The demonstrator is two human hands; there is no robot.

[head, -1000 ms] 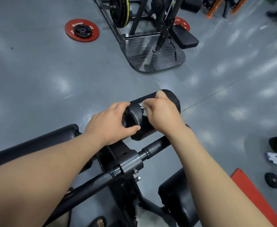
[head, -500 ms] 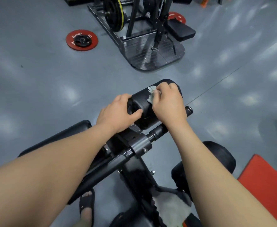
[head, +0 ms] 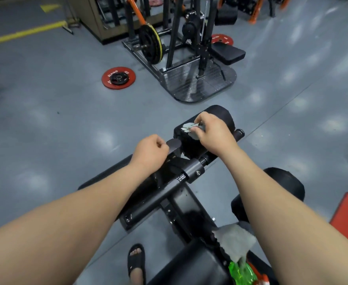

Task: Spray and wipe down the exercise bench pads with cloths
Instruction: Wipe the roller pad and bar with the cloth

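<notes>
Two cloths: a spare cloth lies limp on the near pad by a spray bottle. The left hand is curled beside the frame, gripping it or not I cannot tell; beyond, the right hand pinches a small cloth atop the roller pad. Light and floppy, it likely wants bunching under pressing fingers.

The roller pad is black vinyl-like padding with a dull skin, and the small cloth on it is pale grey fabric, frayed at the edge. The bench frame is black painted metal with a soft sheen; the floor is smooth, glossy grey, the spray bottle translucent green plastic.
</notes>
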